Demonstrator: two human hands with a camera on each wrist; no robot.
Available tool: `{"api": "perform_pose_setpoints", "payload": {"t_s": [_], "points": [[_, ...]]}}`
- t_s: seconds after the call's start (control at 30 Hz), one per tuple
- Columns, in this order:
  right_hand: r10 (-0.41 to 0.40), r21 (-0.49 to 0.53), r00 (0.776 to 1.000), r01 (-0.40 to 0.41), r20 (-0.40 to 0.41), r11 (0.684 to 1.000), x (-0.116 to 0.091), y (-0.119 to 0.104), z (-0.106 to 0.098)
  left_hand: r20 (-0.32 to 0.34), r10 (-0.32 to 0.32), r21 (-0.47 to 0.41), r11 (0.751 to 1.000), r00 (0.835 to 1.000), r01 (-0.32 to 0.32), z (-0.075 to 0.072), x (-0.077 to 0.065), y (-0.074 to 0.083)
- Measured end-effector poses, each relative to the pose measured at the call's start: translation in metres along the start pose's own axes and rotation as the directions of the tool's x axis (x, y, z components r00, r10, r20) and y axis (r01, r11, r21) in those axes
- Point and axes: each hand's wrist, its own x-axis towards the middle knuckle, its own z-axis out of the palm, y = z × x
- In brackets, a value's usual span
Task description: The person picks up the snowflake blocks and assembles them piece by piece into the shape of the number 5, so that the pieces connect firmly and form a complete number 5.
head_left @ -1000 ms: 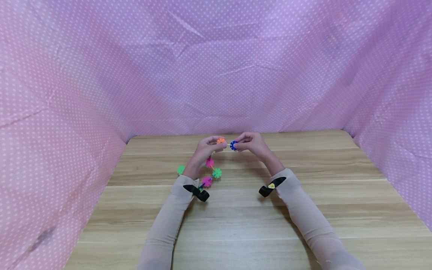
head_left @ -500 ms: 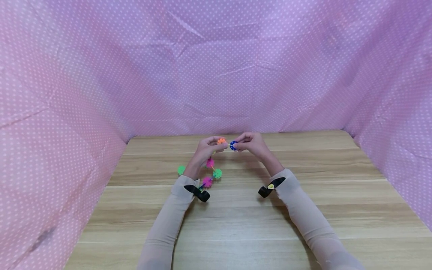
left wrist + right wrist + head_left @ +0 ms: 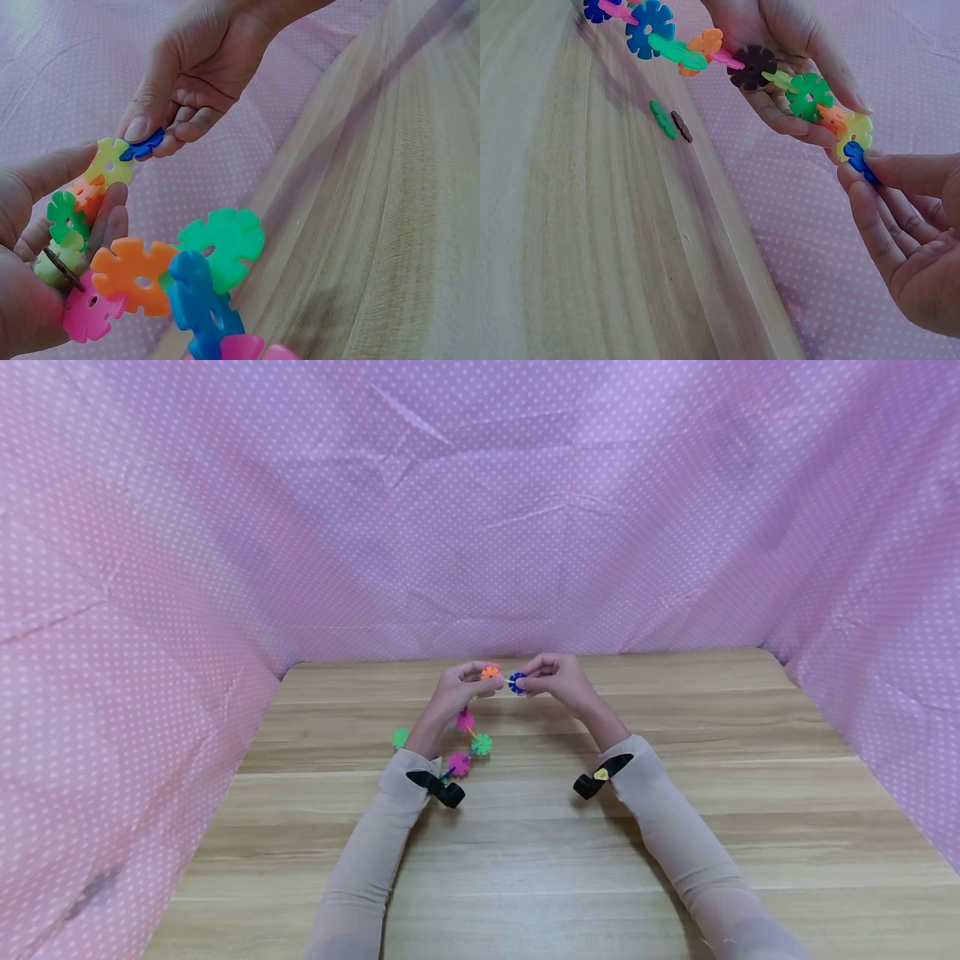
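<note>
My left hand [image 3: 453, 689] grips the end of a chain of slotted, flower-shaped plastic building discs. The yellow disc [image 3: 112, 161] at that end sits between its thumb and fingers, beside an orange disc [image 3: 491, 673]. With thumb and fingertips, my right hand [image 3: 562, 681] pinches a blue disc [image 3: 860, 162]. The blue disc stands crosswise at the yellow disc's edge and touches it; how deep their slots mesh I cannot tell. From the left palm the chain runs back past a dark brown disc [image 3: 751, 67] and a pink disc [image 3: 94, 306], partly hidden under the left wrist in the head view.
In the right wrist view, a loose green disc [image 3: 662, 120] and a loose brown disc [image 3: 681, 127] lie on the wooden table [image 3: 525, 860]. A pink dotted cloth [image 3: 480, 527] hangs behind the table and along both sides. Black straps circle both wrists.
</note>
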Motion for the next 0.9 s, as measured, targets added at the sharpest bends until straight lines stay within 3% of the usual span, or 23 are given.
{"api": "perform_pose_setpoints", "payload": {"t_s": [0.53, 0.9], "points": [[0.013, 0.005, 1.0, -0.013, 0.025, 1.0, 0.0, 0.002, -0.001, 0.001, -0.004, 0.019, 1.0, 1.0, 0.004, -0.002, 0.0, 0.001], [0.042, -0.033, 0.995, -0.039, 0.086, 0.999, 0.0, -0.002, -0.002, 0.012, -0.002, 0.044, 0.999, 1.0, 0.001, -0.012, 0.001, 0.0]]}}
